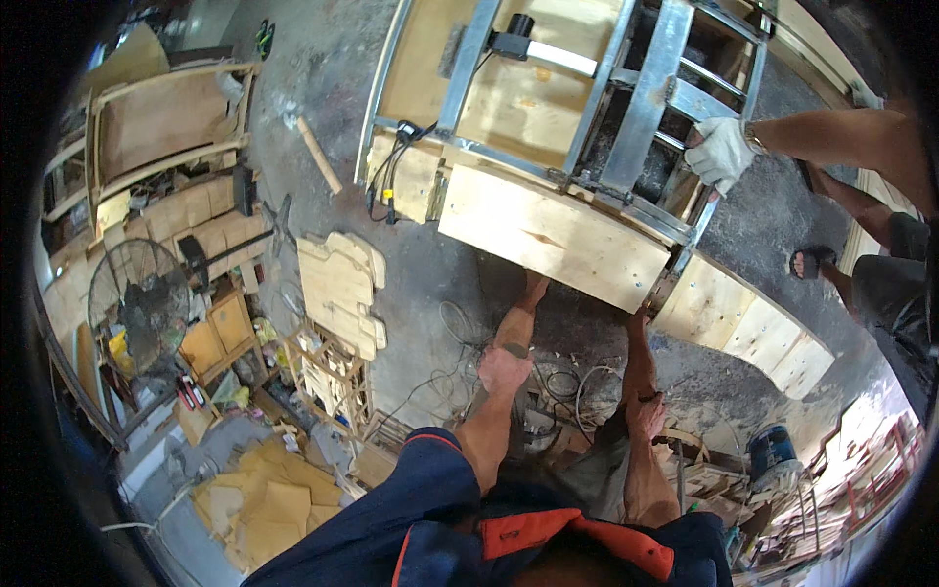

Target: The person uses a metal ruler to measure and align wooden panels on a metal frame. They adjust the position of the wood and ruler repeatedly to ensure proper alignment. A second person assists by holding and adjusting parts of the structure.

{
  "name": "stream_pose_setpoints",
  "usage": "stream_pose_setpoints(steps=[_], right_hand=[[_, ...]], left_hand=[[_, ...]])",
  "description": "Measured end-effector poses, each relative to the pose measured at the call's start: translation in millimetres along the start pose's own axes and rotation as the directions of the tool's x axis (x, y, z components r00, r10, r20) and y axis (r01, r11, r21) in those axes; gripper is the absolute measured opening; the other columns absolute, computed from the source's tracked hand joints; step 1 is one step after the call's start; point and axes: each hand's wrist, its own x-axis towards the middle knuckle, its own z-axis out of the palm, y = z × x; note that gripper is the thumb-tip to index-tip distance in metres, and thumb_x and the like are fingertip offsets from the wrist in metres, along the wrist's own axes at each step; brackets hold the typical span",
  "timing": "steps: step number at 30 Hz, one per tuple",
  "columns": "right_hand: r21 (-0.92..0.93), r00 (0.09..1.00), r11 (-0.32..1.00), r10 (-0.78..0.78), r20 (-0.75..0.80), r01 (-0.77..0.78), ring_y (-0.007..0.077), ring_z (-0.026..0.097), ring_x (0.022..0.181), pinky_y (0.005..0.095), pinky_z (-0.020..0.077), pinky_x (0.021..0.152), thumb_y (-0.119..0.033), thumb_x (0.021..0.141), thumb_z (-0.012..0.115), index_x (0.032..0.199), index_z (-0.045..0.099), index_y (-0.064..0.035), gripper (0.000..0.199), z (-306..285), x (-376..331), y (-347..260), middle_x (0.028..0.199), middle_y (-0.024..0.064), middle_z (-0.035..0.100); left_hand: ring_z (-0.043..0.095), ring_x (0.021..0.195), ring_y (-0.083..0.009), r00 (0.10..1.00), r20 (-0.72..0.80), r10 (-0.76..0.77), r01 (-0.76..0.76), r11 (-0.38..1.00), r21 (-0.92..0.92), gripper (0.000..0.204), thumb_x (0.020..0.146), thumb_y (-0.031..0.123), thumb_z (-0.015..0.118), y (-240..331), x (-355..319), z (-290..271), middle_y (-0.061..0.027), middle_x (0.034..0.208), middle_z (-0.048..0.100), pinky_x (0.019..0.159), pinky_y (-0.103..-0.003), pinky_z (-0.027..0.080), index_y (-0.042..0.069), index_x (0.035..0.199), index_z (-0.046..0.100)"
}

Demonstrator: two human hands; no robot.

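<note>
A big frame of silver metal bars and pale wood (641, 112), its near side a long, pale wooden board (553, 235), sits ahead of the bare left hand (504, 370) and bare right hand (646, 418), which rest on the person's legs (520, 321), squeezing or not I cannot tell.

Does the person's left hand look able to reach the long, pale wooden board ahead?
Probably yes: nothing seems to block the way from the left hand to the board, though leaning may help.
</note>
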Motion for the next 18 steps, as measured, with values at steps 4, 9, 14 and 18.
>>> stream_pose_setpoints(steps=[4,9,14,18], right_hand=[[0.028,0.998,1.0,0.009,0.058,-0.011,0.046,0.058,0.126,0.0548,0.0483,0.104,-0.057,0.088,0.068,0.148,0.045,-0.0011,0.085,-9.0,-2.9,-5.4,0.139,0.028,0.056],[-0.021,0.999,0.999,-0.026,-0.02,0.025,0.0461,0.064,0.117,0.0555,0.0531,0.095,-0.059,0.088,0.07,0.141,0.048,-0.0024,0.081,-4.4,0.6,-3.7,0.128,0.0278,0.063],[-0.032,0.999,0.998,-0.047,-0.025,0.047,0.0461,0.066,0.113,0.0558,0.0537,0.093,-0.058,0.087,0.072,0.137,0.051,0.0002,0.079,-4.3,5.7,-6.6,0.119,0.0281,0.067],[-0.1,0.993,0.989,-0.108,0.043,0.112,0.0453,0.065,0.116,0.0545,0.0538,0.094,-0.058,0.087,0.072,0.137,0.052,0.0017,0.08,0.8,14.7,2.1,0.125,0.0276,0.065]], left_hand=[[0.065,0.123,-0.0367,0.998,-0.048,-0.027,0.027,1.0,-0.009,0.083,0.078,0.053,0.08,-4.2,-4.6,1.7,-0.0229,0.133,0.065,0.106,-0.044,0.053,-0.004,0.135,0.059],[0.065,0.124,-0.0378,0.996,0.064,-0.066,0.071,0.994,-0.082,0.085,0.079,0.053,0.079,-1.4,-7.6,-12.1,-0.0223,0.134,0.064,0.107,-0.044,0.052,-0.004,0.138,0.057],[0.065,0.124,-0.0376,0.998,0.041,-0.037,0.04,0.996,-0.08,0.085,0.079,0.055,0.079,-3.1,-4.3,-10.8,-0.023,0.135,0.063,0.105,-0.046,0.053,-0.003,0.138,0.057],[0.063,0.127,-0.0357,0.993,0.1,-0.068,0.077,0.993,-0.095,0.084,0.079,0.056,0.08,-13.2,-5.9,-13.8,-0.0219,0.136,0.062,0.105,-0.042,0.053,-0.005,0.133,0.059]])
